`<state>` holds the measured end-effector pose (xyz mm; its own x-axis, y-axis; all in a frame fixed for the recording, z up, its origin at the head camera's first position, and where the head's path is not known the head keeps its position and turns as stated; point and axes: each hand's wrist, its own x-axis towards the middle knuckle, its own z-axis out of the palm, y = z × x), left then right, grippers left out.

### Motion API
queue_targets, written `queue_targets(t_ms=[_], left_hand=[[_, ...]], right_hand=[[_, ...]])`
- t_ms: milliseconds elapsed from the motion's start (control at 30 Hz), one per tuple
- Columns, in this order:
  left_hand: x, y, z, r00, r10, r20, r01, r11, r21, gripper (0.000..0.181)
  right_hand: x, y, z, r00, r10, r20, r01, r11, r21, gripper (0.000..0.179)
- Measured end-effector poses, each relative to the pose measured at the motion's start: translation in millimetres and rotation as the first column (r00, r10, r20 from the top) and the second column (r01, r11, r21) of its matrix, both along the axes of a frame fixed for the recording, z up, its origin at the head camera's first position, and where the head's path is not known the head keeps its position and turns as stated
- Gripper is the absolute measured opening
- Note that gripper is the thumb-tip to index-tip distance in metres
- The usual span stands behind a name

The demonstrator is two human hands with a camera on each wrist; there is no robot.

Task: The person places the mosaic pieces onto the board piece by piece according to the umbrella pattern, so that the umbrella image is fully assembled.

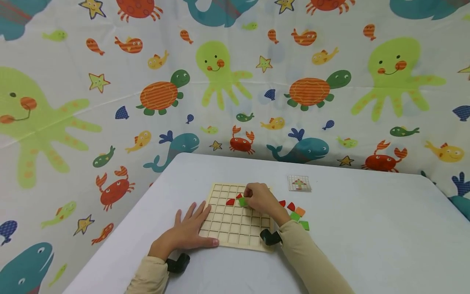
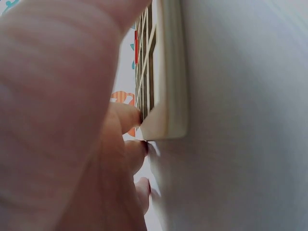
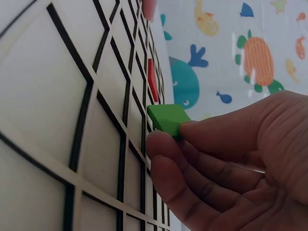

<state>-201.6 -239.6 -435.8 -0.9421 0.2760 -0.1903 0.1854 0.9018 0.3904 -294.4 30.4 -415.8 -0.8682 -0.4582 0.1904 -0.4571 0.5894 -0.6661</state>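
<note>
A pale wooden grid board (image 1: 233, 227) lies on the white table. My right hand (image 1: 262, 200) is over its upper middle, pinching a green square tile (image 3: 168, 119) between thumb and fingers; the tile is tilted at the grid in the right wrist view. Close by on the board are a red quarter-round piece (image 1: 230, 202) and a second red piece (image 1: 239, 195). With fingers spread and straight, my left hand (image 1: 189, 230) rests at the board's left edge, thumb on the near left corner. The left wrist view shows that corner (image 2: 163, 122) beside the fingers.
Right of the board lie loose pieces: red ones (image 1: 291, 206), an orange square (image 1: 300, 211) and green squares (image 1: 304, 225). A small pattern card (image 1: 299, 183) sits farther back. Behind the table hangs a sea-animal curtain (image 1: 227, 122).
</note>
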Motion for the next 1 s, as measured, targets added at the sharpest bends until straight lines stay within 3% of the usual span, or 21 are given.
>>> queue_targets(t_ms=[267,1000], left_hand=[[-1.1,-1.3,0.6,1.0,-0.007,-0.001,0.007,1.0,0.007,0.123],[-1.8,-1.0,1.6,1.0,-0.009,0.007,0.009,1.0,0.014,0.123]], right_hand=[[2.2,-6,-4.7,0.999,-0.013,-0.033,0.013,1.0,-0.005,0.007],[6.9,-23,-9.7,0.996,-0.038,-0.084,0.051,0.988,0.149,0.013]])
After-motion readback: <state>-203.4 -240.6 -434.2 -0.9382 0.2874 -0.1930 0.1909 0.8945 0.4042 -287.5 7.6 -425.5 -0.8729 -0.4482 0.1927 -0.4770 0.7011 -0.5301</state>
